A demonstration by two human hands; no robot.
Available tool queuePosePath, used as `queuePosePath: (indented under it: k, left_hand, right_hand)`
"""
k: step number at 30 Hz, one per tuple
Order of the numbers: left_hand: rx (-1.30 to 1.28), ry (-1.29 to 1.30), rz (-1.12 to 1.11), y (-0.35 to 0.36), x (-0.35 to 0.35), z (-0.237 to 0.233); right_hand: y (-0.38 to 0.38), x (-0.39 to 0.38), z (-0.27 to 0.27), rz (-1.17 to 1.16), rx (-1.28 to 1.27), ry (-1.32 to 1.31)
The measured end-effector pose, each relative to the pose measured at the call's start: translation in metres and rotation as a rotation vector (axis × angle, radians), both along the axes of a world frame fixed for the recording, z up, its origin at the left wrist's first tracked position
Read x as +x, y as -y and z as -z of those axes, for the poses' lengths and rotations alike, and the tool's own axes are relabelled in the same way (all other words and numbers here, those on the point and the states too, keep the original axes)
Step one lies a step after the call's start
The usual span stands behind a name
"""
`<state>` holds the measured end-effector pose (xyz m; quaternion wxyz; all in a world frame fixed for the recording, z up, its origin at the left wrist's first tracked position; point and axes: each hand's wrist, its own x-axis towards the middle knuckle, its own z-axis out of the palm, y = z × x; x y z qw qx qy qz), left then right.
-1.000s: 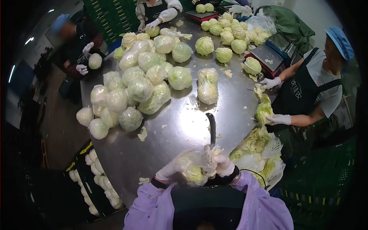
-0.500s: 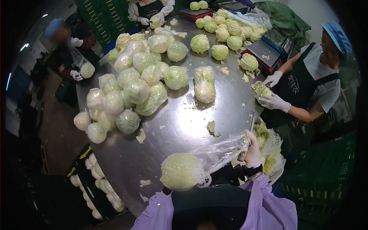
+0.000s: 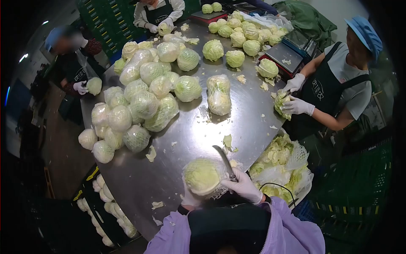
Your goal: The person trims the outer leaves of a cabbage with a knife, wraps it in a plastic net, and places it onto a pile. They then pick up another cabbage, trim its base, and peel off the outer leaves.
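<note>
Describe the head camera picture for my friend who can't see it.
A gloved left hand cups a cabbage partly in netting at a metal table, while the right hand holds a curved knife. Wrapped cabbages are heaped to the left; on the right, a co-worker handles another cabbage.

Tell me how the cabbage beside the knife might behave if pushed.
This cabbage would probably roll, being rounded. It's likely fairly stiff, since its leaves look tightly packed. The white netting might snag, bunched loosely along one side.
</note>
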<state>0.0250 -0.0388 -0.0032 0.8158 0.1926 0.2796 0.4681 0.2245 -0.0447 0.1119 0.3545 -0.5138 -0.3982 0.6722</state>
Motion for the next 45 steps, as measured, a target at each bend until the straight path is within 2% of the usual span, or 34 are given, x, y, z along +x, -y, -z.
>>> queuePosePath:
  k: [1, 2, 4, 5, 6, 8, 10, 11, 13, 14, 16, 18, 20, 21, 23, 25, 27, 29, 30, 31, 32, 33, 35, 36, 37, 38, 39, 41, 43, 44, 45]
  left_hand:
    - [0.077, -0.082, 0.022, 0.004, -0.006, 0.008]
    - [0.154, -0.165, 0.04, 0.009, -0.012, 0.016]
    - [-0.083, 0.157, 0.076, 0.015, -0.031, 0.023]
    - [-0.201, 0.322, 0.097, 0.016, -0.04, 0.026]
    - [-0.232, 0.372, 0.109, 0.018, -0.043, 0.024]
    - [-0.258, 0.402, 0.15, 0.019, -0.036, 0.008]
    - [-0.261, 0.408, 0.209, 0.015, -0.021, -0.011]
    - [-0.265, 0.416, 0.243, 0.012, -0.014, -0.021]
    - [-0.264, 0.444, 0.31, 0.0, 0.001, -0.04]
    - [-0.261, 0.466, 0.343, -0.007, 0.007, -0.05]
    - [-0.246, 0.503, 0.401, -0.021, 0.019, -0.058]
    - [-0.233, 0.509, 0.46, -0.029, 0.022, -0.048]
    - [-0.224, 0.5, 0.543, -0.032, 0.021, -0.041]
    - [-0.23, 0.501, 0.543, -0.028, 0.023, -0.036]
    - [-0.403, 0.208, 0.46, -0.014, 0.027, -0.041]
    - [-0.361, 0.271, 0.483, -0.004, 0.024, -0.042]
    - [-0.318, 0.339, 0.524, 0.003, 0.02, -0.034]
    - [-0.365, 0.408, 0.445, 0.006, 0.015, -0.013]
    - [-0.399, 0.578, 0.391, 0.004, 0.013, -0.011]
    - [-0.409, 0.579, 0.399, 0.002, 0.007, -0.014]
    - [-0.319, 0.607, 0.299, -0.002, -0.001, -0.02]
    - [-0.227, 0.633, 0.192, -0.007, -0.01, -0.022]
    - [-0.135, 0.465, -0.108, -0.002, -0.037, 0.009]
    - [-0.124, 0.41, -0.238, 0.001, -0.052, 0.016]
    - [-0.068, 0.447, -0.168, 0.003, -0.069, 0.024]
    - [-0.062, 0.435, -0.172, 0.002, -0.071, 0.03]
    - [0.071, 0.052, -0.155, 0.0, -0.072, 0.037]
    - [0.32, -0.717, -0.128, -0.005, -0.07, 0.044]
    - [0.428, -1.115, -0.136, -0.009, -0.063, 0.031]
    - [0.082, -0.553, -0.248, -0.01, -0.058, 0.022]
    - [-0.246, 0.03, -0.334, -0.011, -0.051, 0.009]
  right_hand:
    - [-0.004, 0.002, -0.001, -0.004, -0.001, -0.006]
    - [-0.007, 0.006, -0.001, 0.09, 0.065, 0.001]
    - [-0.016, 0.017, 0.004, 0.285, 0.177, 0.035]
    - [-0.019, 0.029, 0.001, 0.302, 0.104, 0.009]
    - [-0.021, 0.039, 0.015, 0.322, 0.12, 0.058]
    - [-0.024, 0.049, 0.025, 0.338, 0.142, 0.114]
    - [-0.026, 0.052, 0.02, 0.485, 0.213, 0.054]
    - [-0.029, 0.053, 0.019, 0.485, 0.209, 0.054]
    - [-0.034, 0.058, 0.018, 0.657, 0.095, -0.241]
    - [-0.03, 0.054, 0.017, 0.667, 0.095, -0.238]
    - [-0.027, 0.036, 0.009, 0.443, 0.089, -0.161]
    - [-0.02, 0.032, 0.015, 0.336, 0.091, -0.121]
    - [-0.008, 0.024, 0.027, 0.044, 0.246, -0.084]
    - [-0.004, 0.033, 0.029, 0.046, 0.241, -0.084]
    - [0.007, 0.063, 0.018, 0.398, -0.008, -0.315]
    - [0.009, 0.094, 0.003, 0.693, 0.007, -0.407]
    - [0.008, 0.128, 0.0, 0.826, 0.239, -0.208]
    - [0.019, 0.193, 0.03, 0.645, 0.31, 0.257]
    - [0.027, 0.218, 0.055, 0.652, 0.301, 0.263]
    - [0.036, 0.238, 0.083, 0.43, 0.183, 0.993]
    - [0.043, 0.247, 0.098, 0.135, 0.035, 1.692]
    - [0.046, 0.241, 0.1, 0.134, 0.033, 1.692]
    - [0.049, 0.197, 0.101, 0.321, 0.61, 1.479]
    - [0.042, 0.161, 0.09, 0.34, 0.302, 1.109]
    - [0.031, 0.124, 0.08, 0.35, 0.014, 0.727]
    - [0.026, 0.098, 0.09, 0.215, -0.032, 0.382]
    - [0.015, 0.064, 0.084, 0.034, -0.125, 0.186]
    - [0.005, 0.009, 0.105, -0.294, -0.342, -0.214]
    - [0.001, -0.009, 0.122, -0.446, -0.419, -0.206]
    - [-0.006, -0.002, 0.136, -0.357, -0.441, -0.341]
    - [-0.005, 0.011, 0.167, -0.157, -0.47, -0.651]
